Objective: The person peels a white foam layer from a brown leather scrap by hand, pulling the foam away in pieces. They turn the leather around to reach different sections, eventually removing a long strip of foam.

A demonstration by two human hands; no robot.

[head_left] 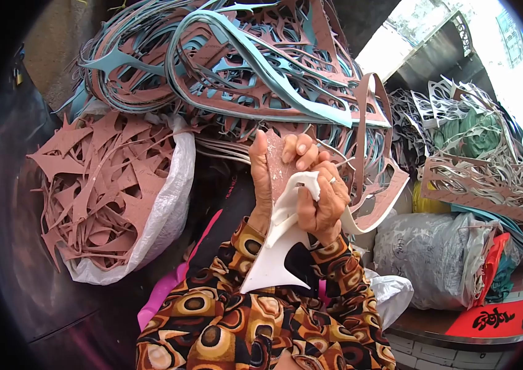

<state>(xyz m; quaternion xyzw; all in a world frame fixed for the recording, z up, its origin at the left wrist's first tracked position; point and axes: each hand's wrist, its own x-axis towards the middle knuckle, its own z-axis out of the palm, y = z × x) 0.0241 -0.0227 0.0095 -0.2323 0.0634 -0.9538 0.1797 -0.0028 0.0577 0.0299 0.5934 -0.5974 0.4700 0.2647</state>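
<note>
In the head view, my left hand (261, 179) is closed round a scrap of sheet material, its thumb along the left edge and fingertips over the far end. One side of the scrap is a reddish-brown layer (279, 161) with pale flecks. Its white layer (278, 262) is folded back from the brown at the upper part and hangs toward my lap, ending in curved points. My right hand (328, 200), with a ring on one finger, pinches the curled edge of that white layer. Both hands are close together, their fingertips nearly touching.
A white sack (178, 185) at left is heaped with brown scraps (104, 191). Ahead lies a big pile of blue-and-brown cut-out sheets (230, 68). At right are a plastic-wrapped bundle (431, 259), more cut-out sheets (483, 185) and red paper (499, 317) with black writing.
</note>
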